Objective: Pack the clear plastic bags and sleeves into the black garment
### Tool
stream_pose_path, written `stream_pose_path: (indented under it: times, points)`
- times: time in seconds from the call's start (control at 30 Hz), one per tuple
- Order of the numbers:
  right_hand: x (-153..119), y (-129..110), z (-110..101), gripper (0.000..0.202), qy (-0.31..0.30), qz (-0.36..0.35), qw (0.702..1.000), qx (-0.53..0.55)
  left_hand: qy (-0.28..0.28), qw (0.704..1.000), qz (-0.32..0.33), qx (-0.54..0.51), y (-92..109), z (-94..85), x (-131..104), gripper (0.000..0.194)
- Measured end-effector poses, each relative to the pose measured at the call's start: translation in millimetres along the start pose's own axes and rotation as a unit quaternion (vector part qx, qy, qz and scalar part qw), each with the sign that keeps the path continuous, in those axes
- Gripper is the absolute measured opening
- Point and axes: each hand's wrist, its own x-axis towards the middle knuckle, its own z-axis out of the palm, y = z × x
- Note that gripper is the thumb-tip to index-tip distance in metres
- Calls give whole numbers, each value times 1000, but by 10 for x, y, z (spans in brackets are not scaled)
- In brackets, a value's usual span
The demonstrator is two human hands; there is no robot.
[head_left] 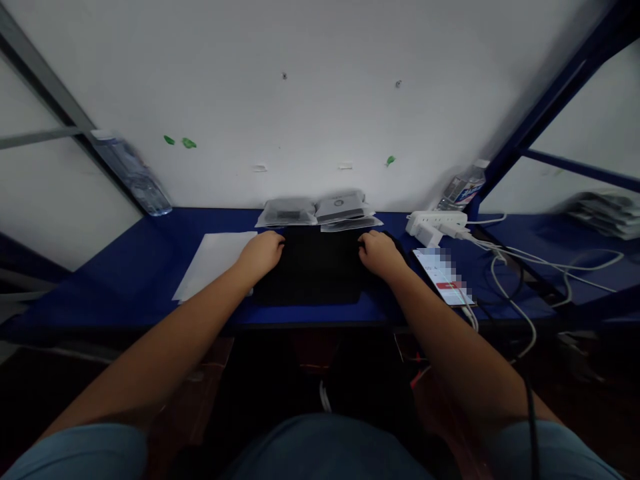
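A dark, flat black cloth (315, 267) lies spread on the blue desk, close to its front edge; its folds are hard to make out in the dim light. My left hand (263, 253) is closed at the cloth's upper left side, with fingertips curled onto the fabric. On the opposite side, my right hand (381, 253) pinches the upper right part of the cloth. White paper (215, 261) rests beside and partly under my left forearm.
Flat frosted plastic packets (287, 211) lie against the wall behind the cloth. A lit phone (443, 277), a white power strip (436, 221) and loose white cables (520, 250) occupy the right. Plastic bottles stand at the left (137, 177) and right (465, 187) back corners.
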Motion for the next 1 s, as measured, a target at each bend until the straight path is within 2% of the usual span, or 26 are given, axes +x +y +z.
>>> stream_pose_path:
  times: [0.1,0.23,0.33,0.43,0.57,0.63,0.73,0.8,0.9,1.0]
  points:
    - [1,-5,-18,29,23,-8,1000,-11,16,1000,2,-7,-4,-18,-2,34]
    - [-20,-24,-94,26,68,-19,997,-23,73,997,14,-31,-3,-88,-14,35]
    - [-92,-40,-224,24,97,-33,994,-33,105,992,44,-52,-26,-187,-37,34]
    - [-242,-36,-422,21,94,-74,992,-39,104,987,94,-81,-68,-329,-123,32]
    - [-562,-31,-711,19,53,-108,992,-47,81,976,130,-156,-114,-520,-383,27]
    - [-744,-59,-819,18,16,-126,991,-50,44,972,142,-183,-134,-574,-545,23]
    - [-979,-141,-898,16,-51,-133,989,-50,-21,964,176,-198,-174,-580,-746,18]
    - [-1073,-195,-902,19,-97,-138,985,-26,-38,958,200,-201,-206,-548,-825,18]
    - [-1067,-218,-876,24,-170,-144,973,53,-54,955,224,-188,-233,-500,-844,18]
    - [-865,-159,-835,30,-225,-136,953,152,-50,959,217,-174,-193,-509,-726,20]
